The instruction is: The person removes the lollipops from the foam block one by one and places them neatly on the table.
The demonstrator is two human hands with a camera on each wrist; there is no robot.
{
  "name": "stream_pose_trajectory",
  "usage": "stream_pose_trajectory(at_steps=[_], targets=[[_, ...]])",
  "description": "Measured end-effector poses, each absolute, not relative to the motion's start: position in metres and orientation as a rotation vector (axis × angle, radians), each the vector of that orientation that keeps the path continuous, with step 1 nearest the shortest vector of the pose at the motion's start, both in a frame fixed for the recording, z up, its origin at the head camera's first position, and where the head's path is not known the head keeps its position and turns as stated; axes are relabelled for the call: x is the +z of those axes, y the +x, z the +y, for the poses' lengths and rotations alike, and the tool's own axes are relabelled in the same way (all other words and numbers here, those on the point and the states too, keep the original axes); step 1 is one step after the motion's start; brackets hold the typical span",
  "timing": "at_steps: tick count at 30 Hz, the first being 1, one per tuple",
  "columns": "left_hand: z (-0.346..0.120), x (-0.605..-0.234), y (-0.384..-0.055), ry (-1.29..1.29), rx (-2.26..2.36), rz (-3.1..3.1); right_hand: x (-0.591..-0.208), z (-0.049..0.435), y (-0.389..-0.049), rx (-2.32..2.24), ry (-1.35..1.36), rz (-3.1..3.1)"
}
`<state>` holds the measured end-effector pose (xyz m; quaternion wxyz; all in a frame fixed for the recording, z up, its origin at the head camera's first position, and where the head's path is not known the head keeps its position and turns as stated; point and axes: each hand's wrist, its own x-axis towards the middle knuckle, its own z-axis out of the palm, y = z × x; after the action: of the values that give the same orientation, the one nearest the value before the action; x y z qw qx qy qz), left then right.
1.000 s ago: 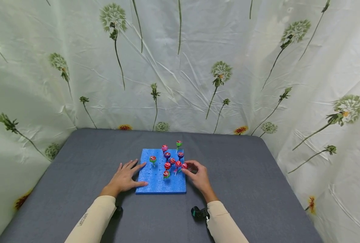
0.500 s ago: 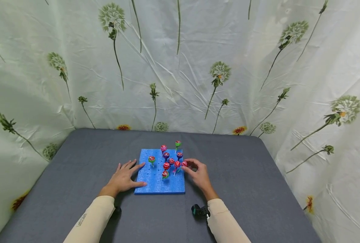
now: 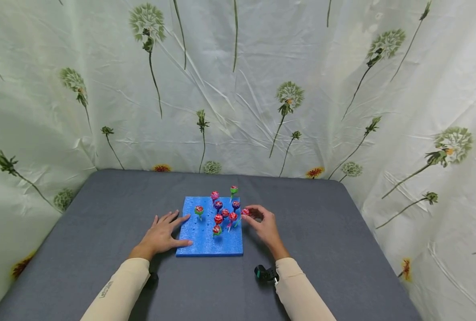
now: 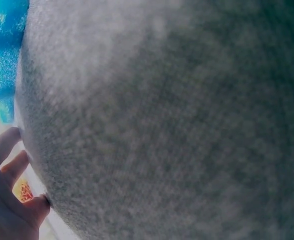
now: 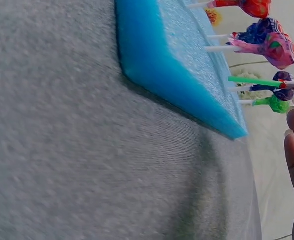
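Note:
A blue foam board (image 3: pixel 201 247) with small holes lies on the table. Several wrapped lollipops stand in it on their sticks, such as a green-and-red one (image 3: pixel 199 210) at the left and a pink one (image 5: pixel 279 51) in the right wrist view. My left hand (image 3: pixel 159 235) is spread flat at the board's left side, with thumb and index fingertip on the board. Over the right edge, my right hand (image 3: pixel 265 226) pinches a red-wrapped lollipop (image 3: pixel 245 211) by its head. Its green stick (image 5: pixel 252 80) shows a free lower end above the board.
A dark grey cloth (image 3: pixel 330 249) covers the table. Behind and at the sides hangs a pale curtain (image 3: pixel 238 98) printed with dandelions. A dark strap (image 3: pixel 265 273) sits at the right wrist. The upright lollipops crowd the board's middle and right part.
My right hand has drawn the pinched lollipop a little up and to the right, away from the other lollipops. The left hand stays in place on the board.

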<state>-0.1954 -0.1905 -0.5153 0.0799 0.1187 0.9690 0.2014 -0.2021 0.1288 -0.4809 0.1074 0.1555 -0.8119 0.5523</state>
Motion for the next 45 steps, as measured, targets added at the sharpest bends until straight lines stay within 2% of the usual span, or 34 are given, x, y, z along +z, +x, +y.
stream_pose_trajectory(at_steps=[4,9,17,20,27,45], targets=[[-0.190,-0.518,-0.196,0.373,0.598,2.915,-0.499,0.137,-0.216,1.623,0.412,-2.394],[-0.191,-0.520,-0.195,0.393,0.610,2.932,-0.498,0.140,-0.218,1.609,0.412,-2.435],[-0.191,-0.520,-0.195,0.371,0.594,2.920,-0.465,0.140,-0.208,1.555,0.509,-2.450],[-0.191,-0.519,-0.195,0.372,0.597,2.916,-0.465,0.142,-0.209,1.536,0.507,-2.454],[-0.191,-0.518,-0.195,0.378,0.607,2.921,-0.497,0.154,-0.232,1.530,0.375,-2.485],[-0.192,-0.516,-0.194,0.386,0.622,2.923,-0.503,0.164,-0.253,1.474,0.362,-2.557]])
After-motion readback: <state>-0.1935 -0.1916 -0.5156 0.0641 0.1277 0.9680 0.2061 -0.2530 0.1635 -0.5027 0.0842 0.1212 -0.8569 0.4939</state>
